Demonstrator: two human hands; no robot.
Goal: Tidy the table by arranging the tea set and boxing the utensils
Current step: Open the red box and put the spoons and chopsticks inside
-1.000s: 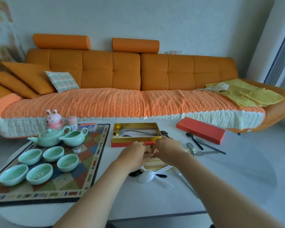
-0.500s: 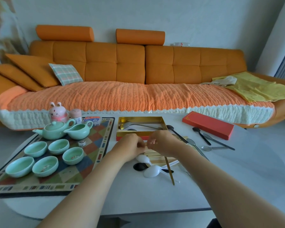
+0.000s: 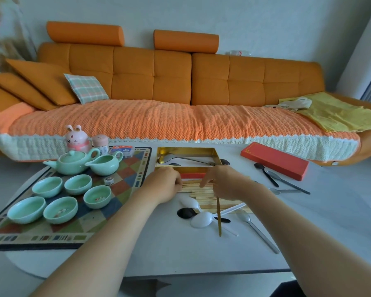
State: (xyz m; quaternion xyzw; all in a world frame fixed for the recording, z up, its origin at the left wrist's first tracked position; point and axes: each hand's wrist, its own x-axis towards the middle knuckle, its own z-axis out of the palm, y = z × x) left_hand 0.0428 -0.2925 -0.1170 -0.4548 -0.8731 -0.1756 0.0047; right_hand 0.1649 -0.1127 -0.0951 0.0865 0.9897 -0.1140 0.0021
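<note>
A pile of pale wooden chopsticks (image 3: 196, 190) lies on the white table just in front of the open gold box (image 3: 217, 156), which holds a metal spoon (image 3: 180, 157). My left hand (image 3: 164, 186) curls its fingers round the pile's left ends. My right hand (image 3: 225, 184) is on the pile's right part and holds one darker chopstick (image 3: 218, 218) that points toward me. White plastic spoons (image 3: 201, 219), a black spoon (image 3: 184, 212) and a metal spoon (image 3: 258, 233) lie nearer to me. The green teapot (image 3: 72, 162), pitcher (image 3: 105, 165) and several cups (image 3: 60, 210) stand on the checked mat (image 3: 124, 187).
The red box lid (image 3: 274, 160) lies at the back right, with a black spoon (image 3: 266, 174) and two metal spoons (image 3: 287, 182) beside it. A pink rabbit figure (image 3: 76, 139) and small jars stand behind the teapot. The orange sofa (image 3: 171, 116) runs along the table's far side.
Both hands have shifted a little toward the gold box along the chopstick pile. A single darker chopstick now sticks out from under my right hand toward me.
</note>
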